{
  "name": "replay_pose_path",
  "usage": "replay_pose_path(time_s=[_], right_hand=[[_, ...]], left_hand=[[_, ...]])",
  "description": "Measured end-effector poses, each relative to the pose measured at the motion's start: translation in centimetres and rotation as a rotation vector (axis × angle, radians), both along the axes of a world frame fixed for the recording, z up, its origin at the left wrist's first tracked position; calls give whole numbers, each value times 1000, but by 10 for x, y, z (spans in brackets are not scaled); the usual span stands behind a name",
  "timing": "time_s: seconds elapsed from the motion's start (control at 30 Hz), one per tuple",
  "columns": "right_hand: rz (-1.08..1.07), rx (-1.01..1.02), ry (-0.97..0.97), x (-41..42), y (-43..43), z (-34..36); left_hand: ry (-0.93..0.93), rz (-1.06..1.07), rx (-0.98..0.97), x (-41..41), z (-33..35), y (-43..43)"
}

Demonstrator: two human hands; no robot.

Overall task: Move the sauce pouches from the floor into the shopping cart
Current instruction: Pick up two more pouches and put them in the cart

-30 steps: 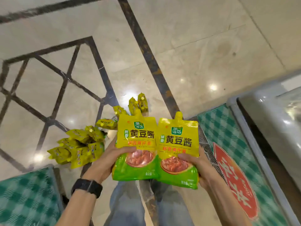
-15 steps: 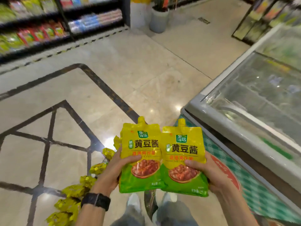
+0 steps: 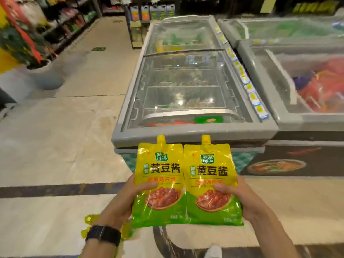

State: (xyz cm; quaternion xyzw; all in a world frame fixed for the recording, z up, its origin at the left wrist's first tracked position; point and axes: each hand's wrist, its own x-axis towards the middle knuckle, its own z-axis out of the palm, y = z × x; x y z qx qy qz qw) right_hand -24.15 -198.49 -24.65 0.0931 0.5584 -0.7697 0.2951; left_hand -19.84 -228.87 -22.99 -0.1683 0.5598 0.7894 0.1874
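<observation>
Two yellow-and-green sauce pouches with yellow spouts are held upright side by side in front of me. My left hand (image 3: 122, 203) grips the left pouch (image 3: 158, 175) at its lower left edge. My right hand (image 3: 247, 200) grips the right pouch (image 3: 206, 179) at its lower right edge. A few more yellow pouches (image 3: 89, 220) lie on the floor behind my left wrist, mostly hidden by my arm. No shopping cart is in view.
A glass-topped chest freezer (image 3: 186, 90) stands directly ahead, with a second freezer (image 3: 307, 81) to its right. Store shelves (image 3: 61, 21) line the aisle at the far left, next to a potted plant (image 3: 28, 58). Marble floor (image 3: 55, 146) lies to the left.
My view has swung up from the floor pile to the freezers. Both hands have kept hold of the two pouches, and the pile has dropped almost out of sight.
</observation>
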Motion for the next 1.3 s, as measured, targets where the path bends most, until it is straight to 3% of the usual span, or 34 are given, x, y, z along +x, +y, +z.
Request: replay_pose_path(time_s=[0.43,0.7,1.3], right_hand=[[-569,-66,23,32,266,-10],[-872,-35,38,44,364,-10],[-1367,15,-57,-25,585,-15]], left_hand=[[-7,-545,-51,-124,-8,288],[-7,-804,-23,-190,-14,434],[-62,-1324,-1,-355,-31,785]])
